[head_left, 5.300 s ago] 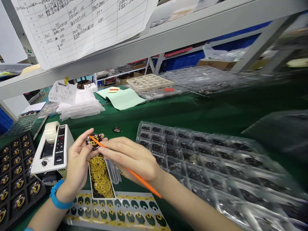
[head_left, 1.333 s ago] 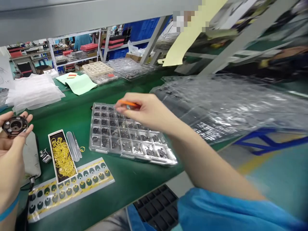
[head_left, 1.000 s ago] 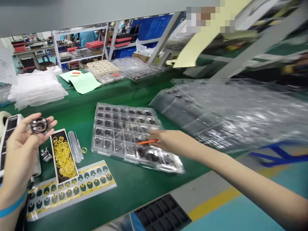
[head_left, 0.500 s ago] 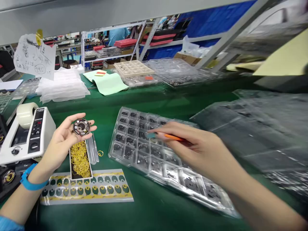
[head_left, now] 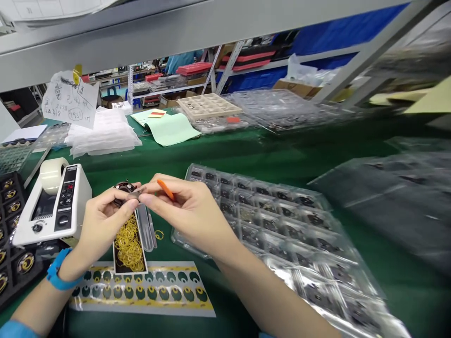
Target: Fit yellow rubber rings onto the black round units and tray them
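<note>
My left hand point(head_left: 105, 213) is closed on a round, dark, metal-rimmed part point(head_left: 123, 187), holding it above the work surface. My right hand point(head_left: 183, 206) has come up against it, with a slim orange stick point(head_left: 165, 189) between its fingers. A small grey flat piece point(head_left: 134, 195) shows where the fingertips of both hands meet; which hand grips it is unclear. Below the hands stands a narrow box point(head_left: 145, 267) of thin yellow rings point(head_left: 129, 244). Clear tweezers-like strips point(head_left: 146, 230) lie beside it, and one loose yellow ring point(head_left: 159, 234) sits to their right.
A tape dispenser point(head_left: 65, 197) stands at left, above a black tray point(head_left: 14, 253) of round parts. In front lies a sheet of yellow die-cut stickers point(head_left: 148, 307). A clear compartment tray point(head_left: 253, 216) holds dark parts at right. A grey shelf beam point(head_left: 176, 33) crosses overhead.
My right hand has moved left from over the clear tray to the round part in my left hand. My left hand has curled its fingers more. The view has shifted slightly.
</note>
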A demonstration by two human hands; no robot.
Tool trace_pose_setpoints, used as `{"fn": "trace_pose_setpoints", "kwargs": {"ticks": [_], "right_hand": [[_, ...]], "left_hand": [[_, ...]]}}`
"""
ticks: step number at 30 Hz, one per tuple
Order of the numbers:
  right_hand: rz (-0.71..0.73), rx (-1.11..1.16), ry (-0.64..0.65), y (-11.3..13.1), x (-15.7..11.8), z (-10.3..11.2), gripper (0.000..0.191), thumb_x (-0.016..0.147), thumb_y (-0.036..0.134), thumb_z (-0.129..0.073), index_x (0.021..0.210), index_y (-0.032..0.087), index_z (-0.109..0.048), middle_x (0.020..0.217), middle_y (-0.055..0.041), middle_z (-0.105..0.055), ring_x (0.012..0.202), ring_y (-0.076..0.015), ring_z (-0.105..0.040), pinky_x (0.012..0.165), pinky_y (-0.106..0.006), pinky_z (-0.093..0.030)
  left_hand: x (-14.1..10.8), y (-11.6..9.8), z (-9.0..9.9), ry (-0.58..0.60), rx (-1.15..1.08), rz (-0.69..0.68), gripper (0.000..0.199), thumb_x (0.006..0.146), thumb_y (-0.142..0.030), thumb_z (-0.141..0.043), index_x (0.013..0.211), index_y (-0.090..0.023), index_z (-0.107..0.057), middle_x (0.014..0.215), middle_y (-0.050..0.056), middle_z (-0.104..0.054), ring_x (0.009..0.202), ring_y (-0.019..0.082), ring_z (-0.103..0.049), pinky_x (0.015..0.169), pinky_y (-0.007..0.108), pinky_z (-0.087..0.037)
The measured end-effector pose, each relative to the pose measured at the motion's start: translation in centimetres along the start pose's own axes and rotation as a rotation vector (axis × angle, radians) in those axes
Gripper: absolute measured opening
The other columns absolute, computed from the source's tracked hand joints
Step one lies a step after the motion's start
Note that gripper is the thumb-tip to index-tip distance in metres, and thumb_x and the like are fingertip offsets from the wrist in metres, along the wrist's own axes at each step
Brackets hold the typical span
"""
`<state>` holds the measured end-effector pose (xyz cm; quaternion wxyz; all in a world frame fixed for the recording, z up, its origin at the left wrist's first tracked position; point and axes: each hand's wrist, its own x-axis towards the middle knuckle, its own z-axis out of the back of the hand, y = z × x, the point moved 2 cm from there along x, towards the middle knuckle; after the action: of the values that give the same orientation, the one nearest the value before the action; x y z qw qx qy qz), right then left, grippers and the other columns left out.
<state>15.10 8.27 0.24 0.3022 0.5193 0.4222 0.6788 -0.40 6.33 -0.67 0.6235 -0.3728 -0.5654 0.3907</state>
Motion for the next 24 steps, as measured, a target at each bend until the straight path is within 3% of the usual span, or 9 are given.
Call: {"fn": "trace_pose_setpoints", "kwargs": {"ticks": [3,6,9,12,20,24], "right_hand": [[0.02,0.003,-0.091,-0.1,0.0,0.6,0.014,0.083,0.024,-0.063,0.075,0.016,-0.071,0.069,-0.0017,-0.053,0.06,-0.0114,-0.044,0.053,-0.024,-0.033],[0.039,-0.034,-0.151,-0.1,0.2,1.5,0.012,0.083,0.023,-0.065,0.073,0.017,-0.069,0.07,-0.0011,-0.054,0.062,-0.0119,-0.046,0.055,-0.025,-0.034],[0.011,-0.108,-0.039,-0.2,0.5,1.9,0.012,0.081,0.019,-0.067,0.069,0.018,-0.07,0.066,0.0011,-0.051,0.058,-0.0101,-0.042,0.055,-0.025,-0.035],[-0.041,-0.119,0.034,-0.3,0.5,1.7,0.013,0.079,0.016,-0.069,0.065,0.017,-0.069,0.068,0.0008,-0.053,0.058,-0.0101,-0.043,0.058,-0.026,-0.04],[-0.059,-0.028,-0.049,-0.5,0.5,1.0,0.014,0.075,0.02,-0.069,0.062,0.018,-0.067,0.066,0.0006,-0.051,0.054,-0.0092,-0.039,0.054,-0.024,-0.044],[-0.03,-0.076,-0.085,-0.4,0.4,0.7,0.013,0.075,0.016,-0.068,0.062,0.017,-0.067,0.064,0.0016,-0.048,0.053,-0.0079,-0.036,0.051,-0.022,-0.038]], "left_hand": [[0.0,0.3,-0.2,0.04,-0.06,0.021,0.002,0.085,-0.024,-0.073,0.085,-0.022,-0.073,0.087,0.002,-0.071,0.083,0.017,-0.068,0.078,0.025,-0.059],[-0.1,0.6,-0.4,0.142,-0.195,0.047,0.026,0.09,-0.016,-0.065,0.113,-0.029,-0.068,0.114,0.002,-0.068,0.105,0.018,-0.066,0.089,0.028,-0.059],[-0.3,0.6,-0.6,0.216,-0.257,0.068,0.041,0.093,-0.013,-0.057,0.129,-0.033,-0.057,0.134,0.003,-0.058,0.125,0.022,-0.056,0.094,0.031,-0.059],[-0.5,0.5,-0.7,0.227,-0.233,0.091,0.039,0.093,-0.014,-0.057,0.129,-0.029,-0.056,0.135,0.006,-0.058,0.125,0.024,-0.055,0.096,0.033,-0.059],[-0.8,0.4,-1.0,0.231,-0.203,0.113,0.037,0.093,-0.012,-0.056,0.127,-0.027,-0.056,0.135,0.005,-0.056,0.128,0.024,-0.054,0.101,0.036,-0.055],[-0.7,0.5,-1.2,0.222,-0.218,0.092,0.038,0.092,-0.01,-0.054,0.126,-0.028,-0.056,0.133,0.005,-0.058,0.126,0.023,-0.055,0.1,0.034,-0.056]]}}
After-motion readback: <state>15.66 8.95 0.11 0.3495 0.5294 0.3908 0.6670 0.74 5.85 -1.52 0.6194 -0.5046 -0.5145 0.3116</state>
